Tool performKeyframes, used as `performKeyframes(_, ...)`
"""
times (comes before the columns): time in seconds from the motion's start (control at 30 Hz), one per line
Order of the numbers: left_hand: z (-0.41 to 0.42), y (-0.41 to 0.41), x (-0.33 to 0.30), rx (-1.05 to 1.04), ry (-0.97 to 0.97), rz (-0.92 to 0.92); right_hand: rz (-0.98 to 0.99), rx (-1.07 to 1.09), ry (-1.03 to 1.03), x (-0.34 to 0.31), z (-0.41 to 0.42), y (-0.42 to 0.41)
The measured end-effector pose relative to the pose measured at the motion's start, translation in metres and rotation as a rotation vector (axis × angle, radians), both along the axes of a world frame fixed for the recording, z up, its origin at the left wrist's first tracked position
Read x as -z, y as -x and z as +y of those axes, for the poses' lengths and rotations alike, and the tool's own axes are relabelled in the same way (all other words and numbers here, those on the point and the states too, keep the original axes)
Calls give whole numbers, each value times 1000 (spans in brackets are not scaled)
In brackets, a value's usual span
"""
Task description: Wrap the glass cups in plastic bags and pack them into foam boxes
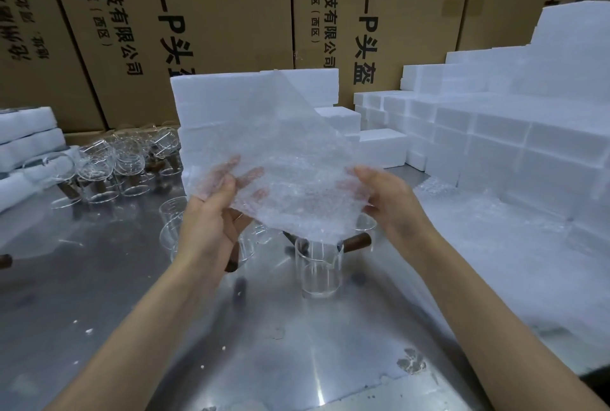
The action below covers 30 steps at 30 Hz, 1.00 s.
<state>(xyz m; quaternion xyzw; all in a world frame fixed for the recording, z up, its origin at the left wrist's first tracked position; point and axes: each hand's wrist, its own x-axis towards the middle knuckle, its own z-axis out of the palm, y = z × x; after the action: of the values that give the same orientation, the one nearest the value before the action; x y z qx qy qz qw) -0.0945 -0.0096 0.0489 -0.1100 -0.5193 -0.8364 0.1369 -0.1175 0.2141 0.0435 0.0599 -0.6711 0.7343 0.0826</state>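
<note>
both hands are up over the shiny metal table (99, 295), holding a bubble wrap bag (264, 153) between them. left hand (211, 212) has its grip pinched shut on the bag's lower left edge, fingers showing through the plastic. right hand (389, 196) is clamped on the lower right side the same way. the bag stands up tilted, its top corner reaching the foam block (317, 87) behind it. right under the bag sits a clear glass cup (318, 268) upright on the table, with a brown wooden handle (358, 242) poking out just behind it. more glass cups (132, 156) are bunched at the back left, next to a stack of foam boxes (26, 143). big pile of white foam boxes (495, 146) on the right, cardboard cartons (214, 7) along the back wall.
</note>
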Motion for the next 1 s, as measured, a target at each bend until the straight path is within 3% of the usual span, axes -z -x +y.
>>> performKeyframes(0.13, 2, 2, 3, -198, 63, -36, -4, -5, 131, 4, -6, -1)
performKeyframes(0.3, 13, -11, 9, -557, 568, 183, -31, 246, 143, 9, -8, 2)
performKeyframes(0.4, 24, -19, 14, -441, 819, 314, 4, 324, 87, 13, -11, 3)
performKeyframes(0.5, 34, -20, 22, -344, 1005, 309, 37, 333, -8, 19, -15, 4)
performKeyframes(0.67, 33, -14, 31, -426, 1001, 333, 56, 309, -132, 24, -21, 3)
performKeyframes(0.83, 27, -8, 32, -505, 1072, 448, 14, 320, -128, 21, -22, 1)
performKeyframes(1.0, 21, -3, 27, -622, 842, 349, 13, 219, -37, 15, -20, -1)
